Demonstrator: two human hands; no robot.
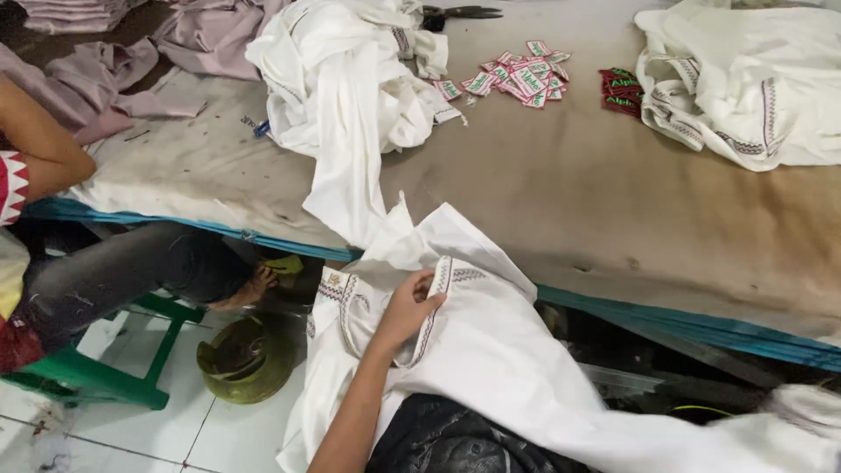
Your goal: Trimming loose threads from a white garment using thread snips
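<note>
Here, the white embroidered garment (491, 350) lies across my lap at the surface (613, 201) edge, and my left hand (407, 308) pinches its patterned collar trim. My right hand is out of view. Farther up lie small woven labels (521, 77) and scissors (460, 13).

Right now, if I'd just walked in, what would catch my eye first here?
Probably the white shirt with patterned trim spread over the person's lap at the bottom middle, with the left hand pinching its collar. Next, the scatter of small pink and green labels near the top of the brown padded table, with scissors just beyond. Another person sits at far left on a green stool.
</note>
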